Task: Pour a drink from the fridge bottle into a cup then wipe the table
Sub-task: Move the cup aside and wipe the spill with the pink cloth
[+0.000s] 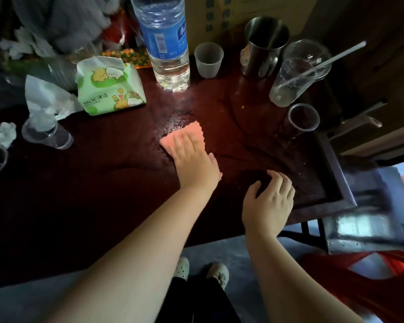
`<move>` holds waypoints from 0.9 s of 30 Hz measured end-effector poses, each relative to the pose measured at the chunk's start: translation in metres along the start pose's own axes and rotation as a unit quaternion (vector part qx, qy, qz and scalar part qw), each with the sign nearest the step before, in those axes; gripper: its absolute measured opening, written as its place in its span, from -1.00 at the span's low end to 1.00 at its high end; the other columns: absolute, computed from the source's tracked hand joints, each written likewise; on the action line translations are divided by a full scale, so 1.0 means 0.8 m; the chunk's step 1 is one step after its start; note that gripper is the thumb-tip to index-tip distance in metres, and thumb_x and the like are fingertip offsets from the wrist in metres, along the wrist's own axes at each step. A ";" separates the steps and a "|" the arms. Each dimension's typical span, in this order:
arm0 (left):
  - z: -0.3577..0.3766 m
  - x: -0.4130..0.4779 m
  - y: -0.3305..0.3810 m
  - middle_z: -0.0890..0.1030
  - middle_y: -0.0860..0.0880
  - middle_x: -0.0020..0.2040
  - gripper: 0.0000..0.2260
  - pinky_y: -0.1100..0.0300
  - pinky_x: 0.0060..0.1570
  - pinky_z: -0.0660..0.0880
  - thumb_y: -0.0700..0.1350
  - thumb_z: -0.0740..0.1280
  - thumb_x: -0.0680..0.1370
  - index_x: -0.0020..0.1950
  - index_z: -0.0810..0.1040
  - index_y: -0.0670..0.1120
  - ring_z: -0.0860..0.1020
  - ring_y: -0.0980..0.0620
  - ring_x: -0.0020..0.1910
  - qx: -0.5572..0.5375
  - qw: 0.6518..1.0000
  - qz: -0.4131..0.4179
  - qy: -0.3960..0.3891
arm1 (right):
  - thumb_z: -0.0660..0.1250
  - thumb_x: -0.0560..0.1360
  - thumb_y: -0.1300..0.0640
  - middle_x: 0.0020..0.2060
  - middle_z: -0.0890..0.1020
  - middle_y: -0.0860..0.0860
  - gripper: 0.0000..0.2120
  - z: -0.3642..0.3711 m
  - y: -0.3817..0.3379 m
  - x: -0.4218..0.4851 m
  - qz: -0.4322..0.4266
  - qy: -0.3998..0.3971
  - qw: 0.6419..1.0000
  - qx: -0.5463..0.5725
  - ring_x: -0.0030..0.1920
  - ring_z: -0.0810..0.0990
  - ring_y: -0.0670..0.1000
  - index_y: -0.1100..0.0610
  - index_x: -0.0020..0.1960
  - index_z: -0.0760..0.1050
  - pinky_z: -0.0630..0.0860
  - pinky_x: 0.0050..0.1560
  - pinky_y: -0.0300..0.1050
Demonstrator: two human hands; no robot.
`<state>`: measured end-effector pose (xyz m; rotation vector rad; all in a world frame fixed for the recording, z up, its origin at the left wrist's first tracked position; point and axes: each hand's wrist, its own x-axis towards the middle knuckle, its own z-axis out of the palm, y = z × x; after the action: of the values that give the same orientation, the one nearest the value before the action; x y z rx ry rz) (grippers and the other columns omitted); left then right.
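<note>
- The dark red table [103, 183] fills most of the view; its surface shines wet around the middle.
- The water bottle [165, 40], clear with a blue label, stands upright at 12 o'clock from the table's middle.
- A green tissue pack [110, 89] lies at 10 o'clock, with crumpled white tissue [49, 99] touching its left side.
- A tall clear plastic cup [294, 75] with a straw [331, 60] in it leans at 2 o'clock, and a steel mug [264, 47] stands just left of it.
- The left hand [194, 159] lies flat, fingers spread and not curled into a grip, pressing the pink cloth [184, 134] onto the table at the centre.
- The right hand [269, 201] sits at 4 o'clock from the cloth, fingers loosely bent with the tips on the table, holding nothing.
- A small translucent cup [208, 59] stands upright just right of the bottle, at 1 o'clock from the cloth.
- A dark-tinted clear cup [301, 120] stands at 3 o'clock, near the table's right edge.
- Another clear cup [48, 134] lies tipped at 9 o'clock, tissue stuffed in its mouth.
</note>
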<state>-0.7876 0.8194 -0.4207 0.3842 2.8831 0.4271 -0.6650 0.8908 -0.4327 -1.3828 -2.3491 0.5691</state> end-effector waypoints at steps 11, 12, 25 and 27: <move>-0.019 0.070 -0.093 0.26 -0.20 0.48 -0.46 -0.05 0.48 0.03 -0.28 0.21 0.49 0.48 0.22 -0.25 0.15 -0.17 0.49 -0.014 0.994 0.026 0.104 | 0.27 0.48 0.19 0.20 0.51 0.07 -0.73 0.001 0.002 0.001 0.011 -0.001 1.000 0.000 0.22 0.44 0.10 0.14 0.17 0.47 0.40 0.16 0.04; -0.014 0.070 -0.084 0.27 -0.19 0.48 -0.47 -0.03 0.47 0.08 -0.30 0.19 0.49 0.47 0.24 -0.24 0.18 -0.16 0.48 -0.043 0.992 0.010 0.117 | 0.27 0.47 0.20 0.20 0.51 0.07 -0.73 0.001 0.003 0.001 0.010 -0.001 1.000 -0.001 0.22 0.44 0.10 0.14 0.17 0.47 0.40 0.16 0.03; 0.051 0.037 0.081 0.51 -0.14 0.29 -0.67 0.07 0.36 0.23 -0.14 0.34 0.48 0.24 0.54 -0.16 0.40 -0.13 0.31 -0.121 0.912 0.391 0.018 | 0.29 0.43 0.24 0.19 0.53 0.06 -0.72 0.004 0.003 0.000 0.001 0.007 1.000 -0.012 0.21 0.45 0.11 0.13 0.14 0.48 0.39 0.17 0.02; 0.058 0.039 0.085 0.52 -0.13 0.30 -0.67 0.05 0.38 0.24 -0.14 0.28 0.50 0.25 0.54 -0.16 0.41 -0.14 0.32 -0.093 0.907 0.411 0.009 | 0.29 0.43 0.23 0.19 0.52 0.06 -0.72 0.005 0.003 0.001 0.002 0.005 1.000 -0.016 0.22 0.44 0.10 0.13 0.14 0.48 0.36 0.17 -0.01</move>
<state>-0.7912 0.9032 -0.4479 1.5630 2.5154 0.8138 -0.6653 0.8919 -0.4373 -1.4019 -2.3579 0.5282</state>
